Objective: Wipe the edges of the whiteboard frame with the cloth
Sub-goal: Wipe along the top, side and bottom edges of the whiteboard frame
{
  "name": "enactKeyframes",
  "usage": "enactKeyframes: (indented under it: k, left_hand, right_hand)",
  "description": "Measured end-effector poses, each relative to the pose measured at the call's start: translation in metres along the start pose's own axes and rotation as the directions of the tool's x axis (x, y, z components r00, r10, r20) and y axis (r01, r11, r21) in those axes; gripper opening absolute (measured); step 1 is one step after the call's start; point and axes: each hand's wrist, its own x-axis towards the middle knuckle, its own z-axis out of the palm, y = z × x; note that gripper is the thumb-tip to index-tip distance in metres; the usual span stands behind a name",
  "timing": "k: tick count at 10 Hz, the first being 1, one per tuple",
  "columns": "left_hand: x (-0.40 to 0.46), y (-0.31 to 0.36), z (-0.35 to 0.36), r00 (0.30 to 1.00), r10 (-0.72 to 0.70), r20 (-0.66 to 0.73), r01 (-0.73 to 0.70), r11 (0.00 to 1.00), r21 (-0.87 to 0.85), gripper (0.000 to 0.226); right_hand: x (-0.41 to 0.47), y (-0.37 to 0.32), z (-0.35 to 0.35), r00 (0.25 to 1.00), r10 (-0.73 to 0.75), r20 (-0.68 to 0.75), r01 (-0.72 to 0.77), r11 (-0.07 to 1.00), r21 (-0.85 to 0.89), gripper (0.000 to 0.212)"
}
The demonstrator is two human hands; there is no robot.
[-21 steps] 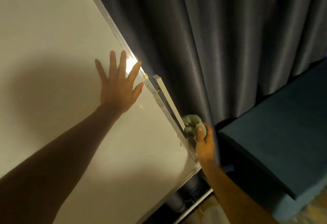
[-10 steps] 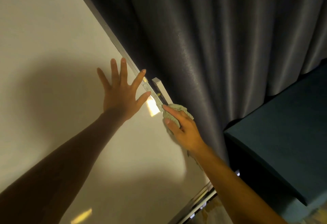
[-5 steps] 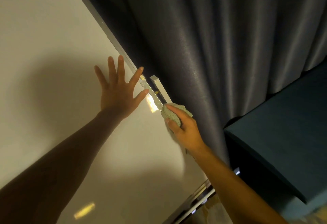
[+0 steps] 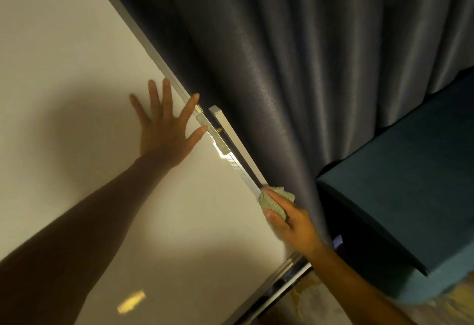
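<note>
Left hand (image 4: 164,137) flat on the whiteboard (image 4: 77,68), mid-frame, fingers (image 4: 166,96) spread and straight; index tip reaches the frame (image 4: 159,60), thumb tip just beside the metal bracket (image 4: 213,132) on that edge.

Right hand (image 4: 289,219) lower right of centre, gripping the cloth (image 4: 273,200). Fingers curled round it, thumb and index on top, the wad bunched under them. Cloth is greenish, textured, pressed against the frame's right edge just below where the side rail (image 4: 236,140) runs down. Cloth touches both frame and rail end; cannot tell how far it wraps behind the edge.

Frame runs diagonally from upper left to lower right; bottom corner and tray rail (image 4: 289,276) visible under the right forearm.

Grey curtain (image 4: 307,68) hangs directly behind the board, brushing the back of the right hand. Teal cushion (image 4: 410,183) at right, near but clear of the hand. Light reflection (image 4: 130,304) on board, lower centre.
</note>
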Motion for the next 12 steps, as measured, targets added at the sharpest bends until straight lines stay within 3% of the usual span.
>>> enactKeyframes:
  k: [1,2,3,4,6,10,11,12]
  left_hand:
    - [0.001,0.001,-0.009,0.999,-0.002,0.05,0.002,1.0,-0.005,0.092]
    - [-0.007,0.002,-0.013,0.997,-0.002,0.075,0.002,1.0,0.001,0.094]
    - [-0.041,0.018,-0.019,0.991,-0.033,0.131,0.03,0.999,0.023,0.095]
    - [-0.085,0.03,-0.011,0.992,0.035,0.119,-0.04,0.999,0.037,0.093]
    - [-0.168,0.072,0.01,0.975,0.178,0.13,-0.183,0.983,0.025,0.093]
    - [-0.158,0.068,0.019,0.976,0.15,0.157,-0.161,0.985,0.059,0.093]
    - [-0.159,0.072,0.022,0.982,0.131,0.133,-0.137,0.99,0.034,0.092]
    - [-0.161,0.074,0.028,0.986,0.119,0.117,-0.121,0.993,0.008,0.091]
  right_hand:
    - [-0.014,0.01,-0.004,0.996,0.077,0.035,-0.077,0.997,-0.007,0.049]
    - [-0.027,0.014,-0.011,0.983,0.165,0.075,-0.154,0.979,-0.133,0.053]
    - [-0.03,0.002,-0.006,0.984,0.169,0.046,-0.167,0.985,-0.054,0.054]
    - [-0.021,-0.016,-0.001,0.983,0.186,0.001,-0.186,0.981,0.056,0.051]
    - [-0.002,-0.042,-0.002,0.984,0.179,0.005,-0.179,0.983,-0.041,0.045]
    - [-0.027,0.011,-0.019,0.9,0.417,0.124,-0.42,0.908,-0.005,0.036]
    - [-0.046,0.024,-0.017,0.874,0.475,0.107,-0.484,0.871,0.083,0.033]
    - [-0.06,0.031,-0.011,0.901,0.434,0.027,-0.434,0.894,0.113,0.043]
